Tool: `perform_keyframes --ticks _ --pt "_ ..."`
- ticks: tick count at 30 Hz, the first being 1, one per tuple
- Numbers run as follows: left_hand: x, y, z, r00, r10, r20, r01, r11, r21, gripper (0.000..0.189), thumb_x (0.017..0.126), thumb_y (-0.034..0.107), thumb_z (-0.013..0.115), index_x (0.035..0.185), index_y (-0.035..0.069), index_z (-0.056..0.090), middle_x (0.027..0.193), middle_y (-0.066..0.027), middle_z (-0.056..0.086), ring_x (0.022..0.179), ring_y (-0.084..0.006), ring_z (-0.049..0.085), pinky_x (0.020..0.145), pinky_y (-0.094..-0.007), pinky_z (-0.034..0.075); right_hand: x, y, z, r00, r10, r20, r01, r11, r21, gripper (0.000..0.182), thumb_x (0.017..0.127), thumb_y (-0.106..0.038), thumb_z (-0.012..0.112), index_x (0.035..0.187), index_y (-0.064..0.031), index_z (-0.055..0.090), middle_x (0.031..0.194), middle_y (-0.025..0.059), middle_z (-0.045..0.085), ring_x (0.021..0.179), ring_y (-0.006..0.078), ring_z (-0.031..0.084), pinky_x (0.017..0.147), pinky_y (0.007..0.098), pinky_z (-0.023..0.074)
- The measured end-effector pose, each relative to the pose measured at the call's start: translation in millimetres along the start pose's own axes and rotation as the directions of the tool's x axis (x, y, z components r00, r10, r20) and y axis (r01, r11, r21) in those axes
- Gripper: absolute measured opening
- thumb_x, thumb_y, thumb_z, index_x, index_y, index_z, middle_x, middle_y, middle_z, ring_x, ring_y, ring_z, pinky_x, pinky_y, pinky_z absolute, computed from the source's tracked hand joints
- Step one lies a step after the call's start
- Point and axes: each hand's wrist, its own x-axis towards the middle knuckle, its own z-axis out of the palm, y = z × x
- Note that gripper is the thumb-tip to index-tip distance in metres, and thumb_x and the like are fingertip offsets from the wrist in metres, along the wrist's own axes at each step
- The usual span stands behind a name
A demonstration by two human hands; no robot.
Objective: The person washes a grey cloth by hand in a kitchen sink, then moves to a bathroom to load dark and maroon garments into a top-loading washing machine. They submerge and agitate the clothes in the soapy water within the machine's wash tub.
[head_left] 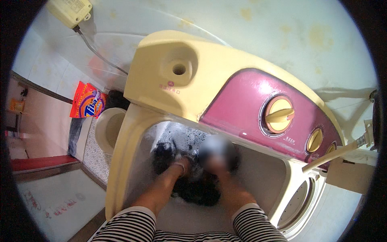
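Note:
Both my arms, in striped sleeves, reach down into the wash tub (260, 172) of a twin-tub washing machine. Dark wet cloth (196, 190) lies bunched in it, around and below my hands. White suds (184, 134) float on water at the far side of the tub. My left hand (183, 166), with a band at the wrist, is among the dark cloth, its fingers hidden. To its right, my right hand (215, 165) also reaches into the cloth. A blur covers that hand, so its grip cannot be made out.
Behind the tub rises a purple control panel (239, 99) with a large yellow dial (278, 114). A pale hose (332, 157) crosses near the round spin tub opening (294, 205) at right. Left of the machine stand a pale bucket (101, 130) and an orange detergent bag (87, 101).

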Motion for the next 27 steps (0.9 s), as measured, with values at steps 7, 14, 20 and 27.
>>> perform_keyframes --ticks 7,14,20,27 --pt "-72.7 -10.0 -96.0 0.657 -0.357 -0.664 -0.265 0.715 -0.647 0.033 0.063 0.006 0.056 0.095 0.005 0.060 0.097 -0.0212 0.059 0.088 -0.0376 0.056 0.079 -0.0417 0.046 -36.2 -39.6 -203.5 0.996 -0.056 -0.071 0.050 0.995 -0.084 0.024 0.080 -0.023 0.055 0.095 -0.0057 0.062 0.101 0.0128 0.061 0.093 0.0253 0.058 0.082 0.0350 0.0466" --pt "-46.4 -10.5 -41.2 0.680 -0.054 -0.732 -0.003 0.997 -0.077 0.081 0.078 0.001 0.050 0.143 0.027 0.011 0.145 -0.0136 0.021 0.115 -0.0357 0.041 0.089 -0.0437 0.045 3.3 -9.6 -35.2 0.894 0.037 -0.446 -0.136 0.972 -0.193 0.032 0.084 -0.015 0.050 0.113 -0.0041 0.055 0.108 0.0164 0.056 0.100 0.0269 0.054 0.090 0.0371 0.0419" --pt "-58.6 15.9 -3.6 0.987 -0.094 -0.129 0.093 0.996 -0.019 0.058 0.086 0.019 0.053 0.138 0.032 0.029 0.143 -0.0110 0.024 0.128 -0.0367 0.030 0.094 -0.0509 0.039 -47.7 16.7 145.2 0.971 0.014 -0.237 -0.035 0.996 -0.082 0.037 0.083 -0.018 0.053 0.117 -0.0038 0.052 0.113 0.0153 0.055 0.102 0.0303 0.053 0.090 0.0408 0.0416" --pt "-40.4 12.4 19.8 0.981 0.019 -0.193 -0.042 0.993 -0.114 0.043 0.093 0.019 0.035 0.136 0.021 0.036 0.126 -0.0148 0.050 0.115 -0.0273 0.050 0.088 -0.0403 0.046 -58.2 -25.1 -52.6 0.952 -0.132 0.275 0.019 0.926 0.377 0.047 0.070 -0.024 0.065 0.112 -0.0040 0.054 0.106 0.0150 0.060 0.096 0.0281 0.057 0.082 0.0387 0.0446"
